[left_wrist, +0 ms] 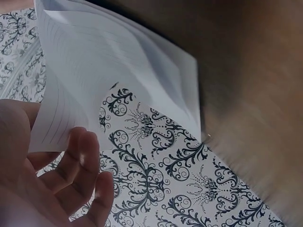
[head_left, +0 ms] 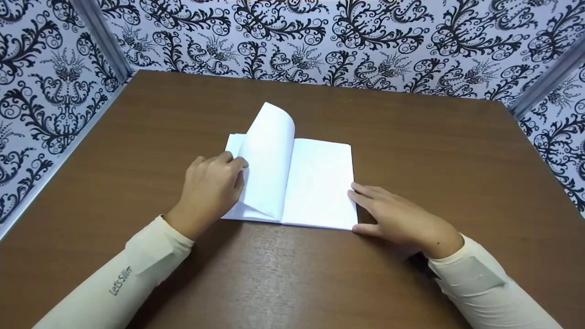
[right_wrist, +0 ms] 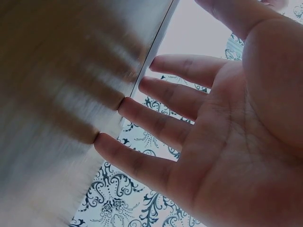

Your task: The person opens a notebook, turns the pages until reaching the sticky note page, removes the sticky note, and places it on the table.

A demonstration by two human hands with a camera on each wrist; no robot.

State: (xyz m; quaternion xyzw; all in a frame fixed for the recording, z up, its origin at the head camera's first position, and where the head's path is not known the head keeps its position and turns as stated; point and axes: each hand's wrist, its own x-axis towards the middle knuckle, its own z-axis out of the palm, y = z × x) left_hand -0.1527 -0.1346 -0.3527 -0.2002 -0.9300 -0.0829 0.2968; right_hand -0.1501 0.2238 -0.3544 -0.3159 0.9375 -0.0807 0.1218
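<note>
An open notebook (head_left: 320, 183) with white pages lies in the middle of the table. One page (head_left: 269, 151) is lifted and curls over toward the left side, its top corner standing up. My left hand (head_left: 211, 185) pinches that page by its outer edge; in the left wrist view the faintly ruled sheet (left_wrist: 71, 94) passes between thumb and fingers. At the notebook's lower right edge rests my right hand (head_left: 397, 219), fingers straight and spread. The right wrist view shows its fingertips (right_wrist: 106, 142) touching the tabletop and the notebook's edge.
The brown wooden table (head_left: 274, 278) reaches back to walls covered in black-and-white floral wallpaper (head_left: 283, 41). Both forearms wear cream sleeves (head_left: 137, 265), coming in from the lower corners.
</note>
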